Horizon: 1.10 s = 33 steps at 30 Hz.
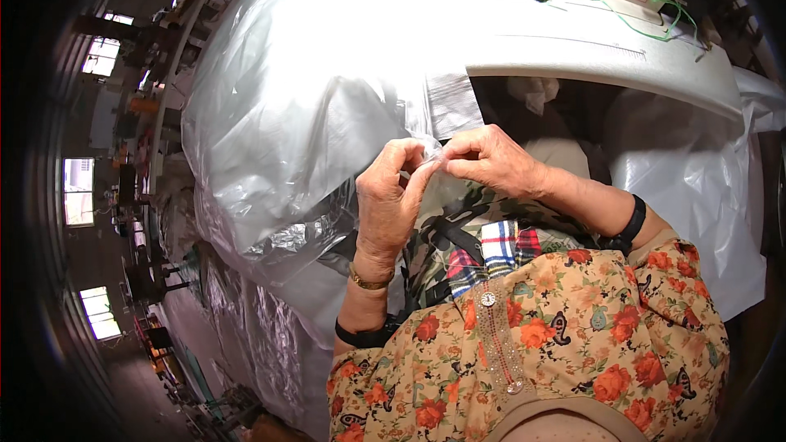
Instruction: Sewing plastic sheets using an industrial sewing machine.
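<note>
Behind the white sewing table (573, 49), your left hand (391, 196) and right hand (483, 160) both pinch the clear plastic bag's (295, 115) edge above your lap, and pulling apart too sharply could tear the thin film.

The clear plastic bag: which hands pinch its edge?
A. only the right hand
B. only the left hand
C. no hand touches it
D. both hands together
D: the left hand and the right hand meet with their fingers pinching the edge of the clear plastic bag between them.
</note>
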### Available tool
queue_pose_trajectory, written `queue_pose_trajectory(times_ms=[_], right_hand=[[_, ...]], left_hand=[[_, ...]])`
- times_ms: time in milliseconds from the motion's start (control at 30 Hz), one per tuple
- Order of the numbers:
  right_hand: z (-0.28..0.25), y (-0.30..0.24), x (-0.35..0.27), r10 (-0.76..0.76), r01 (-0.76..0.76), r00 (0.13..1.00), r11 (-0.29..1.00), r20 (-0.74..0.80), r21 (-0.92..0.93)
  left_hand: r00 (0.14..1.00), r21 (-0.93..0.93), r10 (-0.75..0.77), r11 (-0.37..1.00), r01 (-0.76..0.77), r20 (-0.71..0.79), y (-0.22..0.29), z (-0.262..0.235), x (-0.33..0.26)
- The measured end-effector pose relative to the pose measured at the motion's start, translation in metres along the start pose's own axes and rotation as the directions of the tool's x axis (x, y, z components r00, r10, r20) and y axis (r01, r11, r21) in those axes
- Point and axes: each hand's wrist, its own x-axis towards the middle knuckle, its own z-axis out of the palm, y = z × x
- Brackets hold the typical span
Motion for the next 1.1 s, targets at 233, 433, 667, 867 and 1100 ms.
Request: queue_pose_trajectory(times_ms=[233, 433, 667, 867, 1100], right_hand=[[0.001, -0.002, 0.010, 0.082, -0.083, 0.996, 0.996, 0.023, 0.031], [-0.001, 0.005, 0.023, 0.205, -0.186, 0.979, 0.912, -0.013, 0.365], [-0.008, 0.016, 0.029, 0.010, 0.057, 0.991, 0.874, -0.134, 0.483], [-0.009, 0.014, 0.018, 0.075, 0.082, 0.983, 0.627, -0.165, 0.775], [-0.033, 0.018, -0.002, -0.133, 0.275, 0.874, 0.928, -0.467, 0.251]], left_hand=[[0.997, 0.042, 0.069, 0.997, -0.070, 0.029, -0.005, -0.001, 0.004], [0.928, 0.263, 0.371, 0.892, -0.367, 0.037, -0.012, 0.007, 0.006], [0.833, 0.434, 0.543, 0.728, -0.531, 0.108, -0.036, 0.019, 0.015], [0.806, 0.439, 0.589, 0.710, -0.550, 0.058, -0.066, 0.040, 0.023], [0.815, 0.466, 0.579, 0.719, -0.515, 0.008, -0.085, 0.054, 0.028]])
